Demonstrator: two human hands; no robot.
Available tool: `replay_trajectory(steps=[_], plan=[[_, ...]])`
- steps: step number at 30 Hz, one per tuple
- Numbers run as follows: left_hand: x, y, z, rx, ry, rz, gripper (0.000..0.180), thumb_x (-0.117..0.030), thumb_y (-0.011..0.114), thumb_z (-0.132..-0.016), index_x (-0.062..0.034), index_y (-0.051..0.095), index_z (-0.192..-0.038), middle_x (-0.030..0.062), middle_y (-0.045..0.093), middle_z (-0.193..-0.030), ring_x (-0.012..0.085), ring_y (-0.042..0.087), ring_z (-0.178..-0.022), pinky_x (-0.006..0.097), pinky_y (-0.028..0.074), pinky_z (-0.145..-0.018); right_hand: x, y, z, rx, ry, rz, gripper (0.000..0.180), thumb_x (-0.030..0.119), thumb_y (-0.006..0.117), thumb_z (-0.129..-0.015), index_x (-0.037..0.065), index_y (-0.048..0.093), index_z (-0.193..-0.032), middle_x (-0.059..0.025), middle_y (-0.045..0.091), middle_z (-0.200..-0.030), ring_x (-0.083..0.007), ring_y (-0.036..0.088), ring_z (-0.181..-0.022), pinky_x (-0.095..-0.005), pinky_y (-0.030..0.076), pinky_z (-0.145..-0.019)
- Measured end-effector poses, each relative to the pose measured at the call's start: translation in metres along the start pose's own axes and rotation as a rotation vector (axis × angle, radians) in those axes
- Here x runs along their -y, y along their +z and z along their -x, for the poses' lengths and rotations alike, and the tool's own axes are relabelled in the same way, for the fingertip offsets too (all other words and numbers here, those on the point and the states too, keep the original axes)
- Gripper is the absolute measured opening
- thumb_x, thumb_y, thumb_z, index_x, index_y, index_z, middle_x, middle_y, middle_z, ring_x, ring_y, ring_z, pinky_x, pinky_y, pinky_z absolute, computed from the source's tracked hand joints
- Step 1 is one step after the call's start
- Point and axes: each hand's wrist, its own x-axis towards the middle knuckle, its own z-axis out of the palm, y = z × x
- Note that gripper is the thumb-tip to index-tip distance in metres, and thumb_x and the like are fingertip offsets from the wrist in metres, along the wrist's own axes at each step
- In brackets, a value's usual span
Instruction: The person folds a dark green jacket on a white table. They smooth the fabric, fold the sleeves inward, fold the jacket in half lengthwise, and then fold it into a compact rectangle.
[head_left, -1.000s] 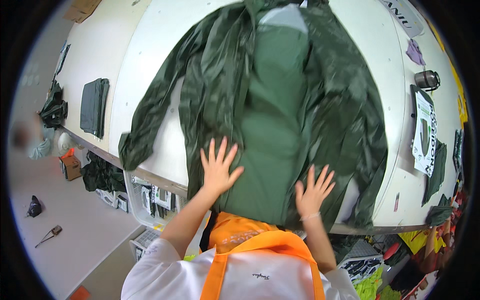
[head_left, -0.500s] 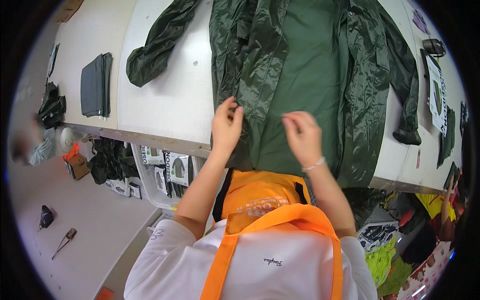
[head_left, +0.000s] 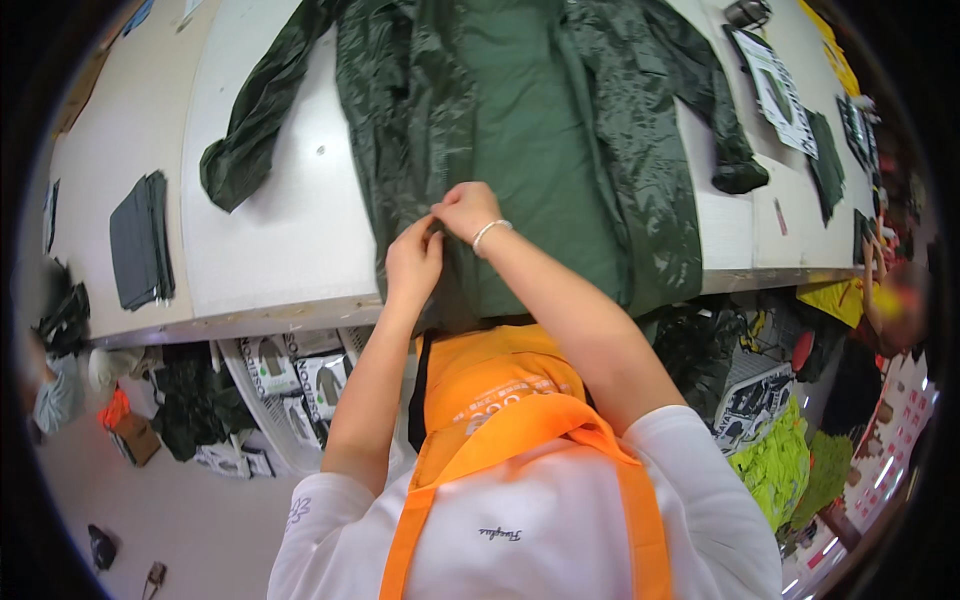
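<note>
Both hands pinch the jacket's (head_left: 530,150) lower front edge, left hand (head_left: 413,262) and right hand (head_left: 466,210) touching, fingers closed on the fabric; seemingly to line up its opening. Jacket lies spread open across the white table (head_left: 280,230), hem overhanging the near edge; a folded dark cloth (head_left: 140,240) sits well apart at left.

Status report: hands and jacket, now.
Both hands, left hand and right hand, pinching jacket hem at table edge. Jacket spread open. Nothing blocking.

White short-sleeved shirt, orange apron straps (head_left: 520,440), thin pale bracelet (head_left: 487,232) on right wrist.
</note>
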Motion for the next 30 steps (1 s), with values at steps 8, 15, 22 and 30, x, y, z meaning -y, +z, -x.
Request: replay_trajectory(steps=[8, 15, 22, 30], plan=[[-0.082, 0.033, 0.052, 0.478, -0.491, 1.322, 0.082, -0.072, 0.030, -0.085, -0.0026, 0.038, -0.128, 0.0093, 0.054, -0.114, 0.0187, 0.051, -0.103, 0.032, 0.040, -0.090, 0.010, -0.094, 0.063, 0.249, -0.196, -0.525, 0.017, 0.005, 0.060, -0.084, 0.005, 0.044, -0.079, 0.0013, 0.052, -0.063, -0.0048, 0.049, -0.055, -0.0201, 0.041, -0.050], [-0.079, 0.079, 0.031, 0.085, -0.669, 1.547, 0.022, -0.017, 0.068, -0.084, -0.0039, 0.057, -0.097, 0.0064, 0.056, -0.100, 0.0177, 0.052, -0.097, 0.031, 0.040, -0.090, -0.062, -0.129, 0.051, 0.030, -0.242, -0.312, 0.017, 0.009, 0.066, -0.081, 0.001, 0.052, -0.087, -0.0039, 0.057, -0.070, -0.0105, 0.055, -0.061, -0.0248, 0.045, -0.055], [-0.079, 0.094, 0.025, -0.065, -0.833, 1.495, 0.016, -0.004, 0.070, -0.080, 0.0014, 0.059, -0.090, 0.0093, 0.060, -0.090, 0.0163, 0.057, -0.081, 0.024, 0.049, -0.073, -0.136, -0.219, -0.013, -0.414, -0.265, 0.148, 0.025, 0.017, 0.068, -0.077, -0.001, 0.064, -0.093, -0.0185, 0.064, -0.087, -0.0348, 0.060, -0.083, -0.0393, 0.047, -0.077], [-0.078, 0.085, 0.027, 0.008, -0.946, 1.752, 0.018, -0.005, 0.066, -0.083, 0.0040, 0.056, -0.096, 0.0128, 0.060, -0.101, 0.0169, 0.060, -0.092, 0.022, 0.055, -0.082, -0.087, -0.324, 0.028, -0.567, -0.312, -0.176, 0.029, 0.021, 0.060, -0.087, -0.004, 0.057, -0.073, -0.0030, 0.058, -0.063, -0.0095, 0.045, -0.058, -0.0290, 0.040, -0.054]])
